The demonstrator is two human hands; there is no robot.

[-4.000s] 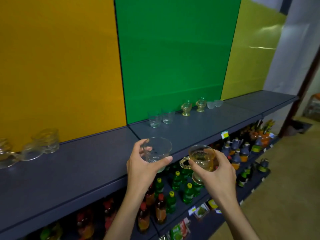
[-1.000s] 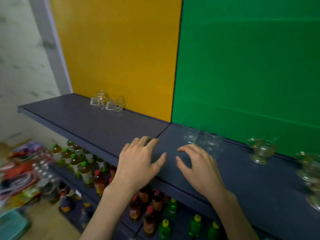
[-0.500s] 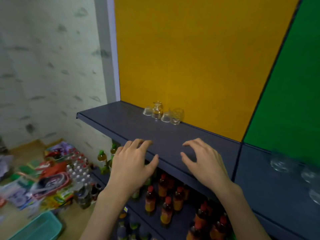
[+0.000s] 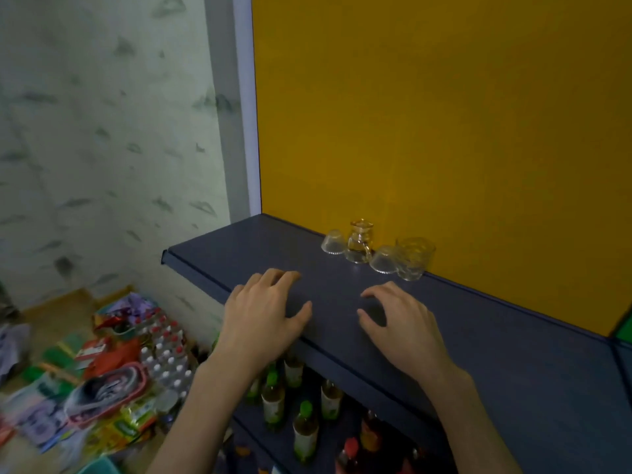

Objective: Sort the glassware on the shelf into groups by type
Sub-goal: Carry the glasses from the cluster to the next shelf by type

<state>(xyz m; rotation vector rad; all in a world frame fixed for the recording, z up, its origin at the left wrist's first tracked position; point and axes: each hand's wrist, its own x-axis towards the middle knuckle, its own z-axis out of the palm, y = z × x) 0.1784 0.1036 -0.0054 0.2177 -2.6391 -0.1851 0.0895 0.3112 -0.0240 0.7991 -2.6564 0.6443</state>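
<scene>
Over the shelf (image 4: 513,340), left hand (image 4: 263,313) and right hand (image 4: 400,323) spread, empty, glasses (image 4: 379,251) blurred, types unclear.

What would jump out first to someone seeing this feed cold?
The big yellow panel behind the shelf fills the upper right. Against its foot, a small cluster of glassware stands at the back of the dark blue shelf. In front, the left hand and right hand hover open and empty over the shelf's front edge.

Matt dark shelf (image 4: 342,295), probably painted metal; clear glossy glassware (image 4: 379,253); matt yellow panel (image 4: 444,131).
</scene>
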